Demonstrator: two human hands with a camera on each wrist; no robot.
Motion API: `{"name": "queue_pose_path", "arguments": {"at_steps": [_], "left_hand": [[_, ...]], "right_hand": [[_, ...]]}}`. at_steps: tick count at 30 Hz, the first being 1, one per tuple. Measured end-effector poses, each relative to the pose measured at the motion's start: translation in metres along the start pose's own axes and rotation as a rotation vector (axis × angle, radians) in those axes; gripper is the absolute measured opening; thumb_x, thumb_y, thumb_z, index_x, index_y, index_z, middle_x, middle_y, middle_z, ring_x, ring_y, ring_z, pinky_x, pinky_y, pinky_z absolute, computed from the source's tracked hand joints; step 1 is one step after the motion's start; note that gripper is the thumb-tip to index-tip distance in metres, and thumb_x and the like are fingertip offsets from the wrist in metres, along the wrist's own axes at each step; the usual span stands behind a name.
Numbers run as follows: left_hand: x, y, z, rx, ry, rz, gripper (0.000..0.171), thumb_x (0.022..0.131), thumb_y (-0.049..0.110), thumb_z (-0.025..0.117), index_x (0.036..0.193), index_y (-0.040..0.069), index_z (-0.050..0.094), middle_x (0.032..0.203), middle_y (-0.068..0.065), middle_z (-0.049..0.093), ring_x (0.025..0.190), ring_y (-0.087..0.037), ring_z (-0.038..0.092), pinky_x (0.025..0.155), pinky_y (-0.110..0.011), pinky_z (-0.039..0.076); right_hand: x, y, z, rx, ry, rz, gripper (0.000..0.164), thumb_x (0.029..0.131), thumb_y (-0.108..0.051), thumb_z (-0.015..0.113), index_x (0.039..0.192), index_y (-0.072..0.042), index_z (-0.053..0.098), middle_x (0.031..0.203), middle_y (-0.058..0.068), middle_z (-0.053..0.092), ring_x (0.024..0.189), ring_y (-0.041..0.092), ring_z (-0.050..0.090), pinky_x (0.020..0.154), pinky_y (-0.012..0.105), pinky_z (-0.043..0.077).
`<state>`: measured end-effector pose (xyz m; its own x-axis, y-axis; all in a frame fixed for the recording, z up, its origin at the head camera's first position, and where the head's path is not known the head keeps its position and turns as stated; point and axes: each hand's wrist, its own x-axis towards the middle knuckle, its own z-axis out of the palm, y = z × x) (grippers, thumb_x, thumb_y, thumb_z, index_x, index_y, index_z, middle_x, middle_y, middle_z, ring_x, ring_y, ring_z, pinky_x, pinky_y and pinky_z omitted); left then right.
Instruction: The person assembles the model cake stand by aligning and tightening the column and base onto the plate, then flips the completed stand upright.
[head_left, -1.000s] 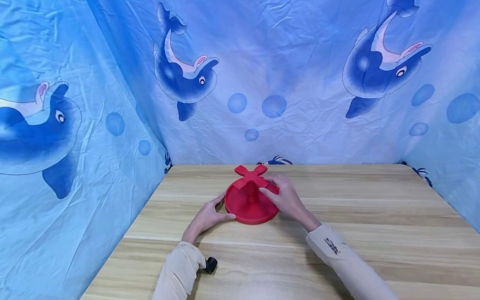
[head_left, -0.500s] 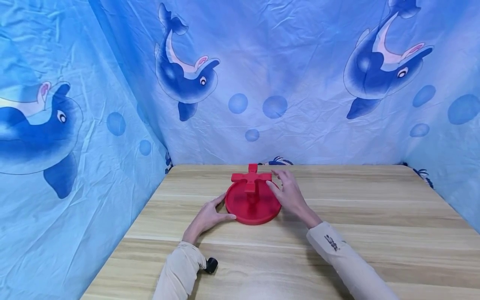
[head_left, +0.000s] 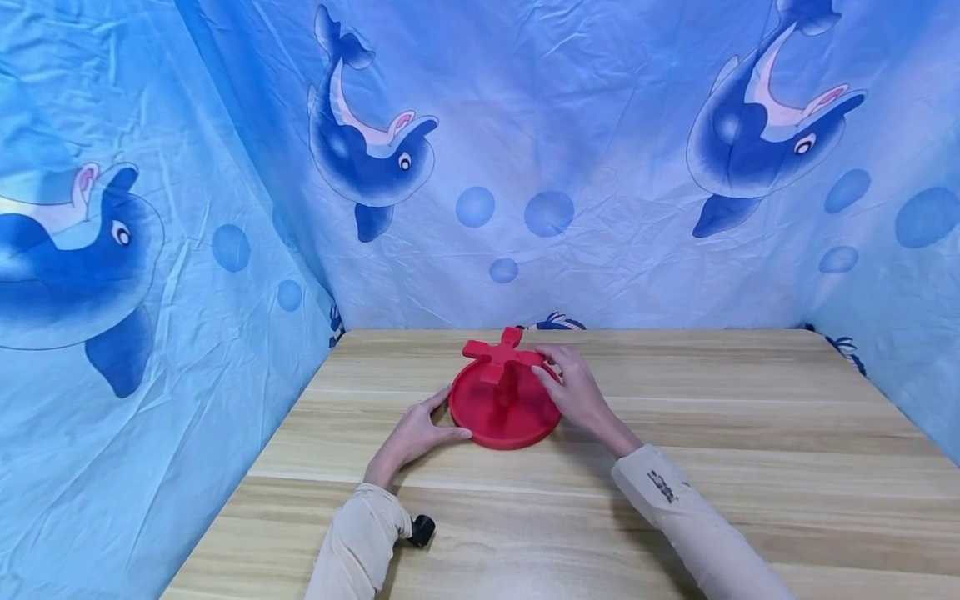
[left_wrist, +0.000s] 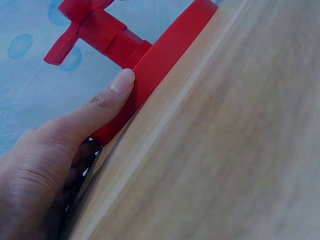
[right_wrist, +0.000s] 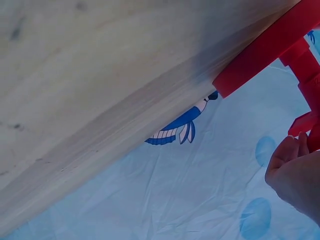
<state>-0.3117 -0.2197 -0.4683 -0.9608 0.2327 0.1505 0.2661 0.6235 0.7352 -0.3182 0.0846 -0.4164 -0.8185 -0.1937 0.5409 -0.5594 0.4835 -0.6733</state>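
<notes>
A red round base (head_left: pixel 480 425) with a raised rim rests on the table. From its middle rises a red post (left_wrist: pixel 107 42), topped by a red cross-shaped piece (head_left: pixel 501 353) with flared arms. My left hand (head_left: pixel 414 432) holds the base's left edge; in the left wrist view its thumb (left_wrist: pixel 110 97) presses on the rim's side. My right hand (head_left: pixel 581 396) has one arm of the cross between thumb and fingers. In the right wrist view the right fingers (right_wrist: pixel 290 152) meet that arm, and the cross is partly cut off by the frame.
The wood-grain table (head_left: pixel 750 417) stretches out to both sides. Blue cloth (head_left: pixel 600 283) with dolphin prints hangs behind it and along its sides. A small black cylinder (head_left: pixel 422 530) sticks out at the left sleeve.
The cross has turned clockwise seen from above, from diagonal through square to slightly tilted. My right fingers shift off and back onto an arm. My left hand and the base stay still.
</notes>
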Motion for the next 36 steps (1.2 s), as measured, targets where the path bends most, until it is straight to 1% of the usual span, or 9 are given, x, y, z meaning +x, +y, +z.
{"name": "queue_pose_path", "arguments": {"at_steps": [3, 8, 13, 16, 18, 20, 24, 29, 36], "left_hand": [[-0.0001, 0.0005, -0.0002, -0.002, -0.003, -0.001, 0.098, 0.078, 0.049, 0.09, 0.159, 0.018, 0.044, 0.156, -0.015, 0.048, 0.144, -0.035, 0.042, 0.114, -0.056, 0.039], [-0.0002, 0.0012, -0.0003, 0.004, -0.006, -0.011, 0.099, 0.078, 0.051, 0.09, 0.16, 0.019, 0.043, 0.156, -0.014, 0.047, 0.144, -0.034, 0.042, 0.113, -0.055, 0.041], [-0.0011, 0.0025, -0.0002, -0.003, -0.009, -0.005, 0.1, 0.078, 0.05, 0.09, 0.16, 0.016, 0.043, 0.157, -0.014, 0.047, 0.145, -0.035, 0.041, 0.114, -0.056, 0.039], [-0.0017, 0.0025, 0.0, -0.006, -0.009, -0.001, 0.099, 0.079, 0.048, 0.09, 0.159, 0.014, 0.042, 0.157, -0.014, 0.047, 0.144, -0.036, 0.041, 0.113, -0.056, 0.04], [-0.002, 0.0024, -0.0002, -0.006, -0.007, -0.005, 0.099, 0.079, 0.048, 0.09, 0.159, 0.015, 0.042, 0.157, -0.014, 0.047, 0.144, -0.036, 0.041, 0.113, -0.056, 0.04], [-0.0015, 0.0017, -0.0003, -0.004, -0.004, -0.003, 0.099, 0.079, 0.049, 0.089, 0.159, 0.014, 0.043, 0.157, -0.014, 0.047, 0.144, -0.036, 0.042, 0.112, -0.056, 0.041], [-0.001, 0.001, -0.0006, -0.001, -0.007, -0.007, 0.099, 0.079, 0.05, 0.089, 0.16, 0.016, 0.042, 0.157, -0.014, 0.047, 0.144, -0.036, 0.041, 0.112, -0.056, 0.041], [-0.0004, 0.0004, -0.0006, 0.01, -0.008, -0.012, 0.1, 0.078, 0.051, 0.089, 0.16, 0.018, 0.042, 0.157, -0.012, 0.047, 0.144, -0.035, 0.042, 0.112, -0.055, 0.042], [-0.0008, 0.0003, -0.0003, 0.011, -0.008, -0.01, 0.101, 0.077, 0.053, 0.089, 0.16, 0.019, 0.042, 0.157, -0.011, 0.047, 0.145, -0.034, 0.041, 0.113, -0.055, 0.041]], "right_hand": [[-0.0041, -0.0012, 0.001, 0.013, 0.002, -0.013, 0.044, 0.095, -0.01, 0.076, 0.137, -0.002, 0.064, 0.128, 0.014, 0.063, 0.117, 0.031, 0.056, 0.086, 0.048, 0.06], [-0.0102, -0.0059, 0.0037, 0.042, -0.001, -0.035, 0.042, 0.093, -0.013, 0.079, 0.132, -0.002, 0.067, 0.124, 0.012, 0.066, 0.118, 0.03, 0.057, 0.09, 0.049, 0.058], [-0.0102, -0.0098, 0.0023, 0.022, 0.078, -0.002, 0.037, 0.095, -0.017, 0.077, 0.128, -0.004, 0.067, 0.12, 0.011, 0.064, 0.111, 0.031, 0.058, 0.084, 0.049, 0.06], [-0.0077, -0.008, 0.0007, -0.021, 0.11, 0.021, 0.044, 0.095, -0.018, 0.077, 0.134, -0.003, 0.063, 0.127, 0.014, 0.058, 0.117, 0.034, 0.054, 0.086, 0.052, 0.058], [-0.0059, -0.0062, -0.0001, -0.037, 0.092, 0.042, 0.05, 0.095, -0.018, 0.077, 0.14, -0.003, 0.06, 0.134, 0.017, 0.055, 0.124, 0.035, 0.05, 0.092, 0.054, 0.056], [-0.0046, -0.004, 0.0, -0.034, 0.053, 0.054, 0.054, 0.096, -0.018, 0.076, 0.144, -0.002, 0.057, 0.138, 0.019, 0.054, 0.128, 0.036, 0.048, 0.096, 0.055, 0.055], [-0.0042, -0.0008, 0.0026, -0.01, -0.015, 0.059, 0.049, 0.098, -0.014, 0.073, 0.143, -0.001, 0.059, 0.139, 0.02, 0.056, 0.13, 0.037, 0.05, 0.096, 0.054, 0.055], [-0.004, -0.0002, 0.0049, 0.012, -0.022, 0.057, 0.045, 0.098, -0.012, 0.072, 0.14, -0.001, 0.06, 0.138, 0.018, 0.058, 0.129, 0.036, 0.051, 0.096, 0.053, 0.055], [-0.0042, -0.0007, 0.0044, 0.029, -0.019, 0.057, 0.043, 0.098, -0.013, 0.072, 0.138, 0.0, 0.062, 0.136, 0.019, 0.059, 0.127, 0.036, 0.052, 0.097, 0.053, 0.055]]}}
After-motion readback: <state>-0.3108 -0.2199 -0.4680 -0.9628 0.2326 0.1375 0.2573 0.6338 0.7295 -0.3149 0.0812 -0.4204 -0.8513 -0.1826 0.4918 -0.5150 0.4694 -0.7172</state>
